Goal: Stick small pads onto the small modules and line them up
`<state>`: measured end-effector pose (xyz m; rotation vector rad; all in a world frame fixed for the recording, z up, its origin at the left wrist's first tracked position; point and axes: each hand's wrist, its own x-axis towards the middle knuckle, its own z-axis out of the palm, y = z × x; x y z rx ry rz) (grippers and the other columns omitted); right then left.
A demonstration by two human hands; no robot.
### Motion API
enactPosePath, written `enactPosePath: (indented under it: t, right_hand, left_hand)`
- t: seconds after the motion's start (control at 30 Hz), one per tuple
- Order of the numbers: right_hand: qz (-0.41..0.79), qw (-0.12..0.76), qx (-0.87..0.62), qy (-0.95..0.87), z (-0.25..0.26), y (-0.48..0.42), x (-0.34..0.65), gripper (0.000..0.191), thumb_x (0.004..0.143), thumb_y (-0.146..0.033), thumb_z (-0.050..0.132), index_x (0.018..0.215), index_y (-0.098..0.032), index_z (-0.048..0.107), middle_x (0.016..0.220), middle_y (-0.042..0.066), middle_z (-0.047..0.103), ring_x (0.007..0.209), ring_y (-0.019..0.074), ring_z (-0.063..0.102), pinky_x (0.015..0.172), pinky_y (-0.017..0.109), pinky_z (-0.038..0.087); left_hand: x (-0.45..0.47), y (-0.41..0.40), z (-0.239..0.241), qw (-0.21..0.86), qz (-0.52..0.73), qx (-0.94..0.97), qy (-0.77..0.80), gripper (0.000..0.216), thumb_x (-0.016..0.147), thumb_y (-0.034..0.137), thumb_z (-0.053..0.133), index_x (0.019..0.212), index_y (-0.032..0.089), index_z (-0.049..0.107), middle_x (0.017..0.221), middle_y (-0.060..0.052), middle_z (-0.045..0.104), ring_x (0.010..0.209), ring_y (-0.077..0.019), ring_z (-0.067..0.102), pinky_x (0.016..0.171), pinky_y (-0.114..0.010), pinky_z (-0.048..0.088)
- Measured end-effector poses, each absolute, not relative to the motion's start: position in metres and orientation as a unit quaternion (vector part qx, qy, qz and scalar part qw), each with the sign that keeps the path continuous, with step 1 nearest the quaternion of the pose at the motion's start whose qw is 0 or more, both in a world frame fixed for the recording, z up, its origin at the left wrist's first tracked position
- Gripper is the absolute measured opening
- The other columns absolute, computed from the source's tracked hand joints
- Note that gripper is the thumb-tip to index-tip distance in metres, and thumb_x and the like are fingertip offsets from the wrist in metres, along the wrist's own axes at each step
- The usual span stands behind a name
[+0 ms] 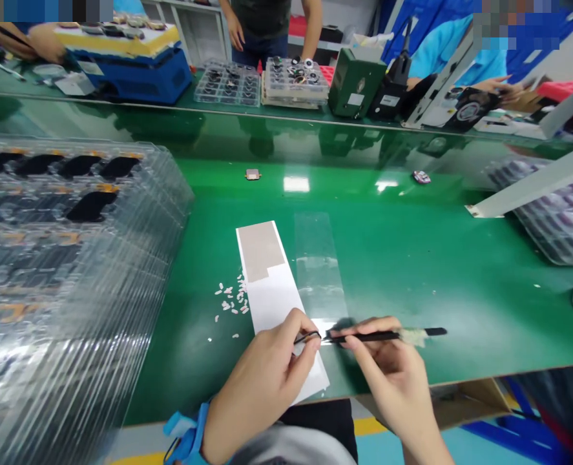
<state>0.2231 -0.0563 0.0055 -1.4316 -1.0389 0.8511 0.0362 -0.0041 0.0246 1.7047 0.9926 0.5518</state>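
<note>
My left hand (267,374), with a blue strap at its wrist, pinches a small dark-edged part (307,336) between thumb and fingers; most of that part is hidden. In my right hand (393,361) are black tweezers (378,336) with pale tape round the back end, their tips pointing left at the part. I cannot tell whether the tips touch it. Under my left hand lies a white sheet (274,297) with a beige-grey area at its far end. Small whitish scraps (232,300) are scattered left of the sheet. A clear plastic strip (315,258) lies on its right.
Clear trays (165,194) holding black parts are stacked high at left. Two small parts, one square (252,174) and one at right (422,177), lie farther back on the green table (387,258). A white post (533,184) and more trays (557,213) stand right. Co-workers are behind the shelf.
</note>
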Motion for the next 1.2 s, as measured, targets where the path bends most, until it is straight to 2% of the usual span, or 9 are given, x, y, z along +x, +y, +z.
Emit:
enactPosePath:
  t: [0.2, 0.47, 0.63, 0.77, 0.9, 1.0, 1.1, 1.13, 1.2]
  right_hand:
    - [0.360, 0.531, -0.633, -0.433, 0.000, -0.054, 0.216, 0.013, 0.085, -0.028, 0.074, 0.083, -0.015, 0.074, 0.090, 0.008, 0.068, 0.073, 0.0194, 0.075, 0.071, 0.029, 0.066]
    - [0.379, 0.561, -0.622, -0.393, -0.005, -0.055, 0.217, 0.014, 0.083, -0.029, 0.076, 0.084, -0.016, 0.071, 0.090, 0.006, 0.069, 0.073, 0.0195, 0.076, 0.070, 0.028, 0.065]
    - [0.374, 0.547, -0.632, -0.402, -0.005, -0.055, 0.214, 0.017, 0.083, -0.031, 0.076, 0.081, -0.015, 0.071, 0.088, 0.007, 0.070, 0.073, 0.0199, 0.077, 0.070, 0.027, 0.065]
    - [0.367, 0.585, -0.618, -0.377, -0.003, -0.055, 0.213, 0.015, 0.083, -0.029, 0.076, 0.086, -0.017, 0.068, 0.088, 0.004, 0.068, 0.074, 0.0194, 0.077, 0.071, 0.028, 0.066]
    - [0.348, 0.649, -0.578, -0.351, 0.006, -0.054, 0.212, 0.011, 0.087, -0.022, 0.073, 0.090, -0.021, 0.063, 0.085, 0.000, 0.067, 0.071, 0.0174, 0.077, 0.067, 0.028, 0.067]
    - [0.332, 0.687, -0.524, -0.378, 0.016, -0.054, 0.205, 0.010, 0.092, -0.017, 0.065, 0.093, -0.025, 0.059, 0.083, -0.001, 0.068, 0.075, 0.0184, 0.077, 0.064, 0.030, 0.068]
    - [0.301, 0.710, -0.461, -0.439, 0.026, -0.051, 0.193, 0.016, 0.094, -0.012, 0.060, 0.098, -0.027, 0.057, 0.084, 0.000, 0.069, 0.081, 0.0200, 0.078, 0.066, 0.034, 0.069]
    - [0.297, 0.712, -0.445, -0.455, 0.029, -0.050, 0.190, 0.018, 0.094, -0.010, 0.059, 0.099, -0.027, 0.057, 0.085, 0.000, 0.070, 0.082, 0.0203, 0.078, 0.068, 0.037, 0.069]
    - [0.298, 0.714, -0.418, -0.477, 0.034, -0.047, 0.183, 0.019, 0.094, -0.009, 0.058, 0.100, -0.026, 0.057, 0.086, 0.001, 0.070, 0.083, 0.0207, 0.078, 0.073, 0.040, 0.069]
  left_hand:
    - [0.039, 0.000, 0.021, 0.465, 0.212, 0.738, 0.440, 0.014, 0.103, 0.030, 0.043, 0.097, 0.023, 0.053, 0.067, 0.005, 0.056, 0.047, -0.0117, 0.049, 0.048, -0.023, 0.030]
    - [0.040, 0.000, 0.019, 0.442, 0.203, 0.753, 0.443, 0.012, 0.101, 0.028, 0.045, 0.094, 0.023, 0.053, 0.069, 0.005, 0.059, 0.043, -0.0105, 0.048, 0.046, -0.022, 0.031]
    - [0.040, -0.001, 0.018, 0.440, 0.197, 0.756, 0.443, 0.011, 0.101, 0.028, 0.046, 0.095, 0.023, 0.054, 0.074, 0.004, 0.062, 0.046, -0.0104, 0.049, 0.048, -0.022, 0.033]
    - [0.042, 0.000, 0.016, 0.438, 0.206, 0.744, 0.461, 0.008, 0.098, 0.024, 0.051, 0.092, 0.023, 0.057, 0.075, 0.004, 0.066, 0.050, -0.0111, 0.053, 0.049, -0.021, 0.035]
    - [0.042, 0.001, 0.015, 0.439, 0.251, 0.739, 0.445, 0.008, 0.093, 0.019, 0.059, 0.091, 0.022, 0.066, 0.082, 0.000, 0.072, 0.061, -0.0129, 0.062, 0.054, -0.021, 0.043]
    - [0.041, 0.001, 0.017, 0.456, 0.293, 0.727, 0.423, 0.015, 0.094, 0.020, 0.060, 0.099, 0.021, 0.074, 0.086, -0.004, 0.075, 0.068, -0.0151, 0.067, 0.057, -0.021, 0.048]
    - [0.039, 0.001, 0.020, 0.469, 0.335, 0.711, 0.403, 0.028, 0.096, 0.016, 0.055, 0.116, 0.021, 0.073, 0.096, -0.007, 0.077, 0.067, -0.0139, 0.067, 0.059, -0.021, 0.051]
    - [0.038, 0.001, 0.021, 0.471, 0.346, 0.709, 0.396, 0.032, 0.095, 0.014, 0.054, 0.120, 0.021, 0.072, 0.096, -0.007, 0.077, 0.066, -0.0132, 0.066, 0.059, -0.021, 0.051]
    - [0.037, 0.001, 0.024, 0.464, 0.365, 0.706, 0.391, 0.034, 0.092, 0.012, 0.055, 0.120, 0.021, 0.073, 0.084, -0.004, 0.075, 0.059, -0.0121, 0.062, 0.055, -0.020, 0.049]
